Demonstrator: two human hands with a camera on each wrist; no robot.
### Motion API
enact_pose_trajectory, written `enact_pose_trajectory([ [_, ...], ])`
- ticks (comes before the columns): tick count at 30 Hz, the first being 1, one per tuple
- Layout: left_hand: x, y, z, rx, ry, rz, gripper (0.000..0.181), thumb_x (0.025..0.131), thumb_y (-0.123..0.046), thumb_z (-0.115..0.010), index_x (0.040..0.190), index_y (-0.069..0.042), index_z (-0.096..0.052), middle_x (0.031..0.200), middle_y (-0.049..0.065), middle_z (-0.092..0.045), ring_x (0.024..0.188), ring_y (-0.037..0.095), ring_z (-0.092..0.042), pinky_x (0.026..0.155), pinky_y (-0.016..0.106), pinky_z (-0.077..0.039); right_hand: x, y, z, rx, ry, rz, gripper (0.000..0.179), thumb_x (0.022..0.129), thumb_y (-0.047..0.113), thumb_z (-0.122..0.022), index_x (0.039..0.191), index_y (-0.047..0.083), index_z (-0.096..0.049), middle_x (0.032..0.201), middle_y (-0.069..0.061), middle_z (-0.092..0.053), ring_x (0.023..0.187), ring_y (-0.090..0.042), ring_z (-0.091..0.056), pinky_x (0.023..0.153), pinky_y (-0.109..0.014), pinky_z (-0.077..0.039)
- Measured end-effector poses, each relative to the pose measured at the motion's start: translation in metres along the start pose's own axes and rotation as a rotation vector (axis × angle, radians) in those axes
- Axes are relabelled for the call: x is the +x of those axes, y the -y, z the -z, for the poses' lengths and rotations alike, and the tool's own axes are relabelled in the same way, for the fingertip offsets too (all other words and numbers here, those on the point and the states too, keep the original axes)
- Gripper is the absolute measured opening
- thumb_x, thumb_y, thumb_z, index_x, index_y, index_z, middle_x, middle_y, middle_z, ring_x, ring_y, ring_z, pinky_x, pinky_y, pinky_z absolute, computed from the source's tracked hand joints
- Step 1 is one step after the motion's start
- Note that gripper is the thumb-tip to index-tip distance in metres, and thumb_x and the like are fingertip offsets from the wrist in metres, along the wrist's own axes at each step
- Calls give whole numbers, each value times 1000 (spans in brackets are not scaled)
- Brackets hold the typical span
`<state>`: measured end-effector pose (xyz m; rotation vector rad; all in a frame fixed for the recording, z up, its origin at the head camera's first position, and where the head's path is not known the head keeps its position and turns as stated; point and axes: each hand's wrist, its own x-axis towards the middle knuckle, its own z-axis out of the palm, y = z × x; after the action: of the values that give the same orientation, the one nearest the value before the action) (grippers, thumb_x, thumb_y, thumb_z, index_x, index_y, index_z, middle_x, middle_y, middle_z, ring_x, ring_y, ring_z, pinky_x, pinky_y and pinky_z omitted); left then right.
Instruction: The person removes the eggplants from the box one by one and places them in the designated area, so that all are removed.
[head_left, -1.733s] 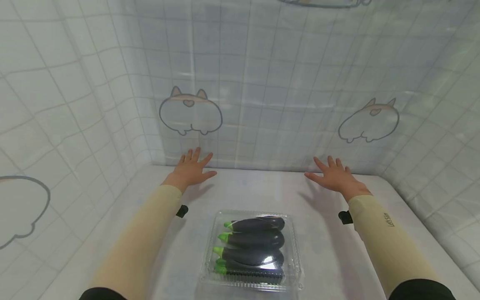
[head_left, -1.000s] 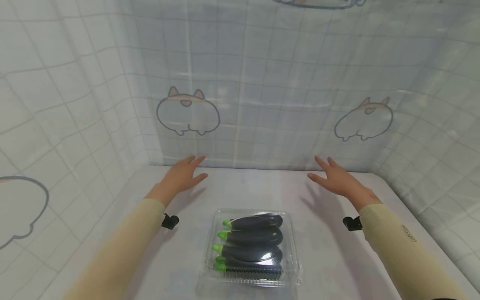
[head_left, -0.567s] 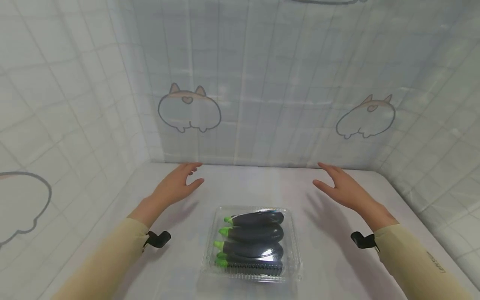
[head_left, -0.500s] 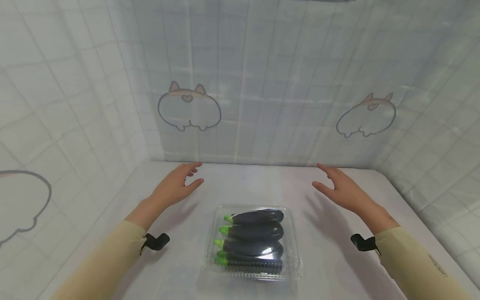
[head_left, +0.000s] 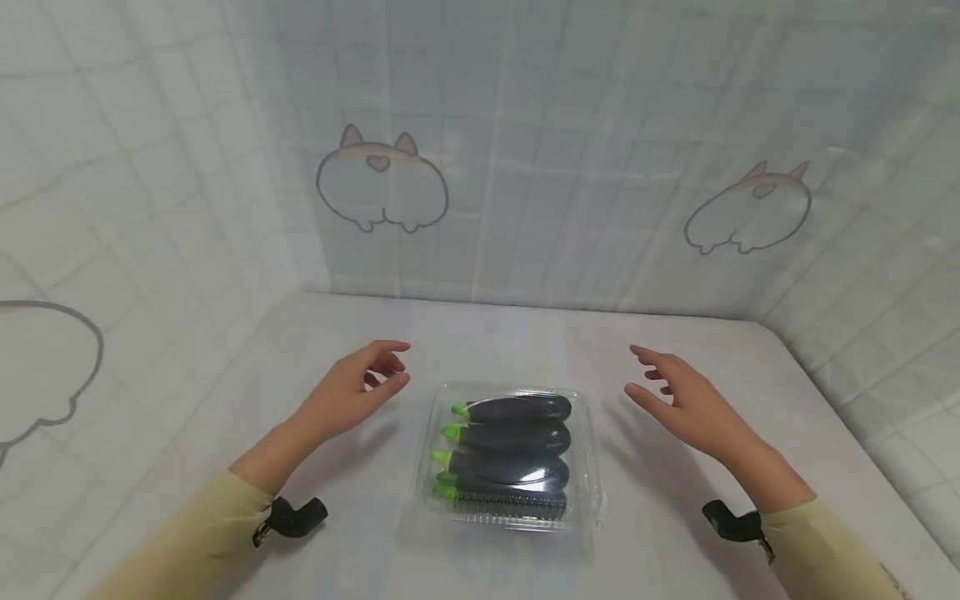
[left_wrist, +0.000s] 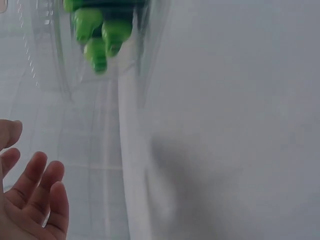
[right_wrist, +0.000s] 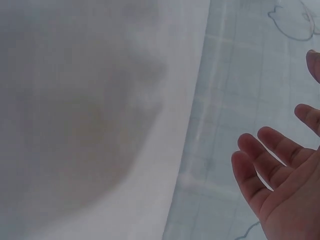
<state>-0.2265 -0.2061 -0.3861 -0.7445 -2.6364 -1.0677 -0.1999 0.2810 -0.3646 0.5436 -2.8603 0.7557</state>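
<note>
Several dark eggplants (head_left: 513, 437) with green stem ends lie side by side inside a clear plastic clamshell box (head_left: 590, 467) in the middle of the head view. The box's lid is down over them. To the left of the box, above the table, is my left hand (head_left: 348, 387), its fingers loosely bent and holding nothing. On the other side my right hand (head_left: 697, 408) hangs in the air, thumb apart from relaxed fingers, also holding nothing. In the left wrist view, green stem ends (left_wrist: 97, 40) show through the box's clear wall, beyond the fingers.
The white table (head_left: 480, 333) ends at the back against a curtain (head_left: 562, 208) with a grid and cartoon animal print. More of this sheeting hangs at the left and right. A black wrist mount (head_left: 296, 517) sticks out under each forearm.
Both hands have come back from the rear curtain toward the box's sides, their spread fingers now relaxed and bent. The head view has tilted down slightly; the box stays put on the table.
</note>
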Motion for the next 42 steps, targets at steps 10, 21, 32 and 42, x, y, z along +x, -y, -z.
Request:
enact_pose_trajectory([
  [10,-5,-8,-17,-47,24,-14,44,97,-41,-64,137,-26,-53,102,-14,-62,95,4,-60,78,32,-51,-15,17,-6,24,-6,25,70,95,54,-60,152,21,-38,141,-7,-49,118,-27,-56,90,-50,-49],
  [21,-39,-19,-27,-148,13,-47,42,95,-29,-68,134,-30,-53,116,-4,-61,92,6,-63,78,30,-52,-39,33,-14,40,-20,38,63,95,48,-63,150,25,-42,135,1,-53,108,-23,-60,79,-46,-52],
  [32,-87,-32,-33,-267,-13,73,39,94,-23,-71,129,-32,-56,118,5,-61,87,11,-64,74,29,-52,-60,43,-40,64,-25,102,61,95,43,-66,149,28,-42,132,14,-53,110,-8,-58,84,-33,-52],
  [42,-107,-45,-36,-503,78,16,48,90,-5,-72,132,-12,-51,124,17,-53,88,19,-63,72,31,-53,-82,52,-47,145,-65,164,63,92,25,-73,147,31,-42,135,16,-52,109,-7,-59,81,-28,-52],
])
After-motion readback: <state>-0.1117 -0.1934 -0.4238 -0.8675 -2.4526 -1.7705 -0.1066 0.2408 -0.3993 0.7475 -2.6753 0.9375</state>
